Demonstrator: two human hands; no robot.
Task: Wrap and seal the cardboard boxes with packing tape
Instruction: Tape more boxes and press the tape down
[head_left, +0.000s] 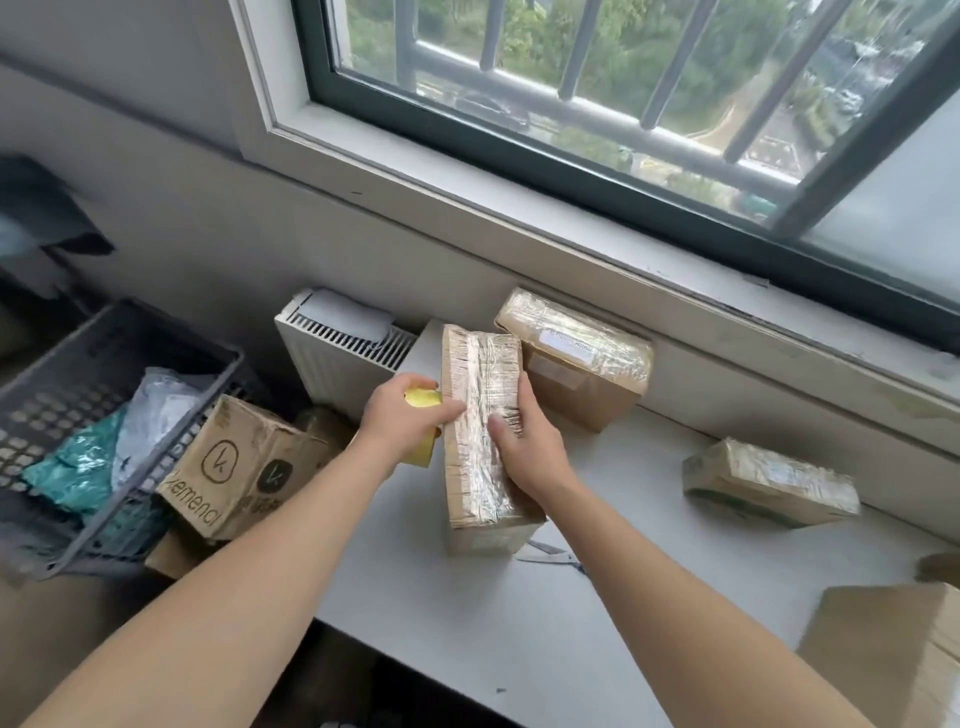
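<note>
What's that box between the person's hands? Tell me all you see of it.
The box is long brown cardboard, its top wrapped in glossy, wrinkled clear tape, the near end bare. It rests on the white table, pointing away from the person. The right hand grips its right edge, thumb on top; the left hand, holding a yellow tape roll, touches its left edge.
</note>
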